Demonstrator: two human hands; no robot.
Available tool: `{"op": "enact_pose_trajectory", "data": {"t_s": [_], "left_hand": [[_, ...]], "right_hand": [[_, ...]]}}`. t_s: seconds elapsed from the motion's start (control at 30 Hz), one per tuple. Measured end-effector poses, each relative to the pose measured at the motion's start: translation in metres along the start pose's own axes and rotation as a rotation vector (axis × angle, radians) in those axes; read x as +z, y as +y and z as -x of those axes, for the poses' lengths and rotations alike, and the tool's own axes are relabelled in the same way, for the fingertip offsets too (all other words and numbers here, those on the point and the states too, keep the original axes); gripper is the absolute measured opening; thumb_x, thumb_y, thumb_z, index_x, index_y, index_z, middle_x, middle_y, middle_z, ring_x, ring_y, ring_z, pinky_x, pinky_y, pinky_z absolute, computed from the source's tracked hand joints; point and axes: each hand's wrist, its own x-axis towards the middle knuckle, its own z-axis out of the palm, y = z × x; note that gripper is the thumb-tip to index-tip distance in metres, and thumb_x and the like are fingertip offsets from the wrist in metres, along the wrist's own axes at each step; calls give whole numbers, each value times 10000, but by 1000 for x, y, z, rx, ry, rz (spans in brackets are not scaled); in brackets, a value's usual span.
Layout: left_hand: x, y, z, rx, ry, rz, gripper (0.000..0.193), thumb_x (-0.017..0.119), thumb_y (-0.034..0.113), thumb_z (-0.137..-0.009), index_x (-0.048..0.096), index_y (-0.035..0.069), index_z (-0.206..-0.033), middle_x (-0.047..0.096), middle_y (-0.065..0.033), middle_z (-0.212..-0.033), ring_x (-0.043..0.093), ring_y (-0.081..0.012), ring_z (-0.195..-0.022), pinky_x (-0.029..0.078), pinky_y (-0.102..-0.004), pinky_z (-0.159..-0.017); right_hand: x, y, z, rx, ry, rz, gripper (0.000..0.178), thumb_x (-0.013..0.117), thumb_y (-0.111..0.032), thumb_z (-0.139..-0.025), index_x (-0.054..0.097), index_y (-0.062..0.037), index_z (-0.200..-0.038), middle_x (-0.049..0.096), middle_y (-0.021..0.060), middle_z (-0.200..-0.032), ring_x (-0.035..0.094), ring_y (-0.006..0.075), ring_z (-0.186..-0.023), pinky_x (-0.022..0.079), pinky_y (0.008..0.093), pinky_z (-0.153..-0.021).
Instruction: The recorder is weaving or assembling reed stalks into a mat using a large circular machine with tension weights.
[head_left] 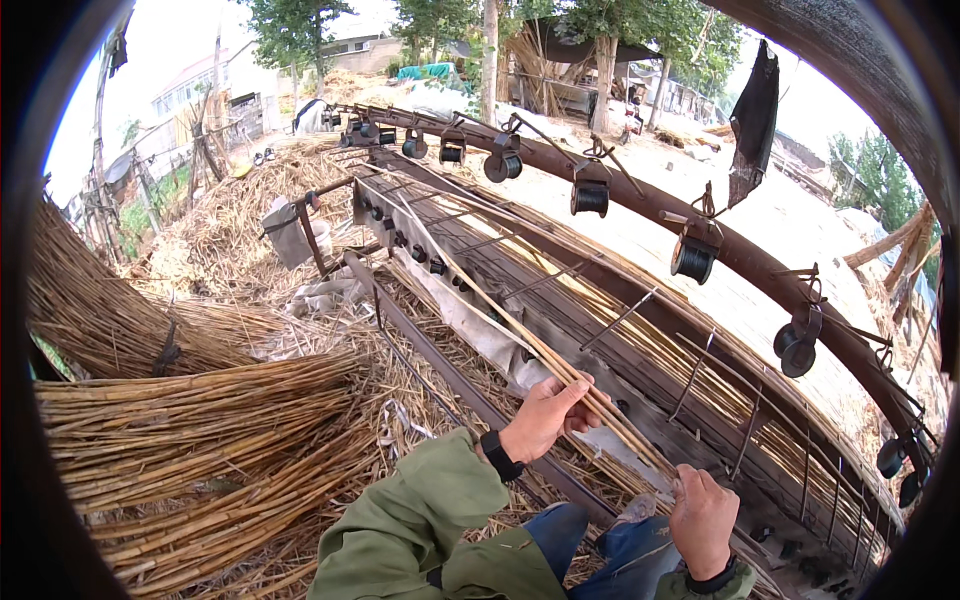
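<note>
While gripped (two hands [545,415]): several reeds [500,310]

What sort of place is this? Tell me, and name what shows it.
Probably an outdoor village yard where reeds are woven into mats. Tied reed bundles lie in heaps, a long frame hung with thread spools holds laid reeds, and both hands, left hand and right hand, grip a handful of reeds.

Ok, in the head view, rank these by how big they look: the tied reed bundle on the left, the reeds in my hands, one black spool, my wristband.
1. Reed bundle, by far the largest.
2. Held reeds, long but thin.
3. Spool.
4. Wristband. It looks about the same as the spool, and it is nearer the camera, so their order is unsure.
</note>
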Motion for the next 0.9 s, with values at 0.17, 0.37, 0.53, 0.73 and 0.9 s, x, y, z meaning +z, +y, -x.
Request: {"op": "enact_pose_trajectory", "data": {"t_s": [0.17,0.37,0.53,0.73,0.9], "left_hand": [[-6,10,-48,-88,-43,-70,191,486,227,-910,546,48,-941,640,-114,-887,595,-125,-617,484,-219,-518],[8,4,-45,-143,-36,-55,217,522,227,-896,565,20,-945,636,-102,-828,607,-133,-609,493,-213,-489],[7,0,-31,-109,42,-54,205,567,203,-871,560,16,-954,613,-81,-812,616,-146,-619,510,-224,-499],[-2,-6,-58,-64,58,-79,197,551,224,-880,539,28,-902,614,-78,-791,598,-133,-609,491,-230,-495],[9,-2,-41,-30,86,-89,219,539,242,-888,514,30,-940,615,-89,-798,589,-141,-594,477,-225,-492]], "right_hand": [[-10,-21,-19,14,24,251,236,563,-69,-749,529,-34,-980,514,76,-671,552,248,-557,403,347,-461],[-17,-16,-9,73,17,241,241,591,-70,-732,540,-33,-965,511,85,-697,549,264,-602,409,361,-489],[-17,3,3,94,61,158,264,621,-36,-684,545,-31,-937,512,92,-738,558,278,-682,425,370,-533],[-13,-9,4,105,110,150,256,617,-18,-680,551,-44,-926,523,80,-785,564,263,-705,432,358,-557],[-21,6,6,130,226,166,259,635,15,-627,577,-28,-875,504,89,-799,525,283,-758,428,360,-592]]}}
